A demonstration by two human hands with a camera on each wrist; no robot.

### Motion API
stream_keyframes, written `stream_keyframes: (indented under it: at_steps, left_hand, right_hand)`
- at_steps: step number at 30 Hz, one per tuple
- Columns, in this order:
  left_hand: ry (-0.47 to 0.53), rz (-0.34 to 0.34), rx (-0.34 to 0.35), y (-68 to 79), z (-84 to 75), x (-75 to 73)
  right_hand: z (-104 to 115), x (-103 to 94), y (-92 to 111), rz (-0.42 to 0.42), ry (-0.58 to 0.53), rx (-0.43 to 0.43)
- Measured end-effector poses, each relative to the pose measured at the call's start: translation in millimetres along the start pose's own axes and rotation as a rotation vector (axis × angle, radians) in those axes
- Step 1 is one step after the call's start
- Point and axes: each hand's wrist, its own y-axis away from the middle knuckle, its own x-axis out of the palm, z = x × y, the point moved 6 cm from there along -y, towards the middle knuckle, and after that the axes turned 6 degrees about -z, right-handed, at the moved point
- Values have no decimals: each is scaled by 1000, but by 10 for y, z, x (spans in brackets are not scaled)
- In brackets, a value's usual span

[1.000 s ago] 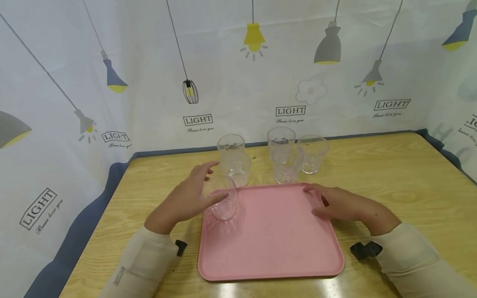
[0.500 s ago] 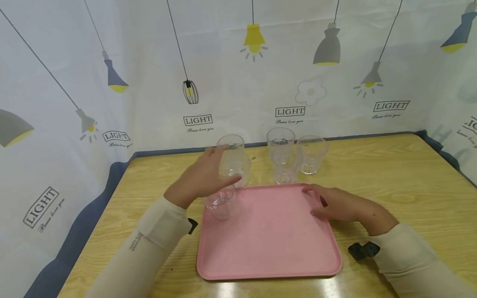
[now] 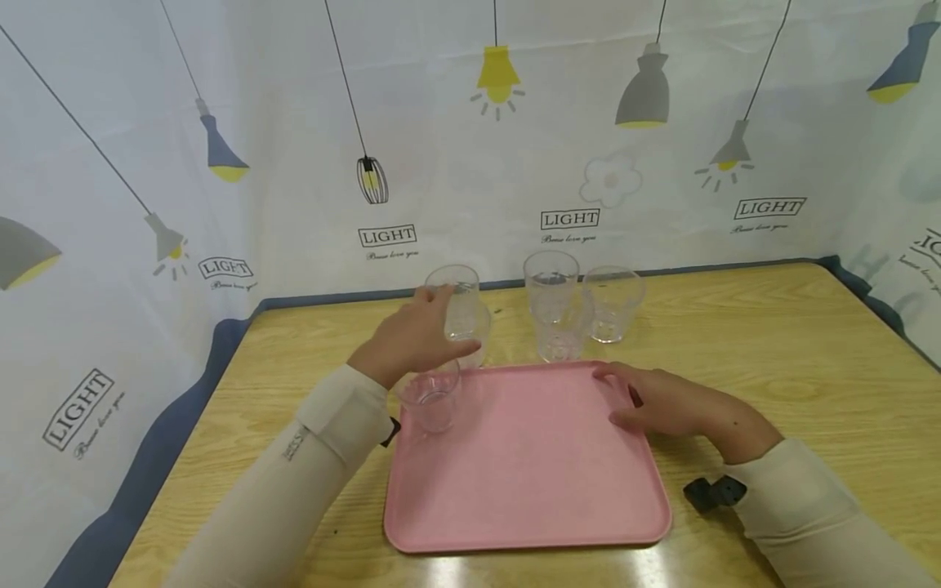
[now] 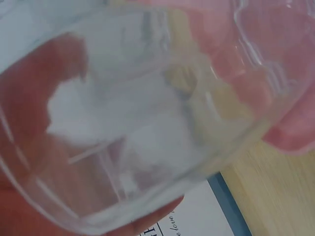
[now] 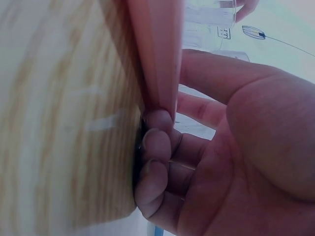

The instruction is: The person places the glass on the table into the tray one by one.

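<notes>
My left hand (image 3: 412, 336) reaches over the tray's back left corner, fingers spread beside the nearer of two clear plastic cups (image 3: 474, 339). Its thumb overlaps that cup in the head view. Another clear cup (image 3: 435, 408) stands on the pink tray (image 3: 529, 465), below the left hand. In the left wrist view a clear cup (image 4: 142, 113) fills most of the picture, with fingers visible through it. My right hand (image 3: 672, 404) holds the tray's right edge near the back corner; in the right wrist view its fingers (image 5: 156, 145) curl at the pink rim.
Behind the left hand stands a farther clear cup (image 3: 452, 282). Three more cups, including one at the right (image 3: 613, 302), stand behind the tray. The wooden table (image 3: 772, 343) ends at a white curtain (image 3: 456, 147) printed with lamps.
My left hand has let go of the cup on the tray and moved forward and right to the cups behind it. The right hand stays at the tray's edge.
</notes>
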Motion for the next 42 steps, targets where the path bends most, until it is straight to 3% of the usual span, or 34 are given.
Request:
stream_keyframes:
  at_steps: [23, 42]
  left_hand:
    - [42, -15, 12, -111, -26, 66]
    - [122, -122, 52, -79, -109, -22]
  right_hand:
    - [-3, -18, 4, 4, -29, 8]
    - [-12, -22, -9, 18, -16, 28]
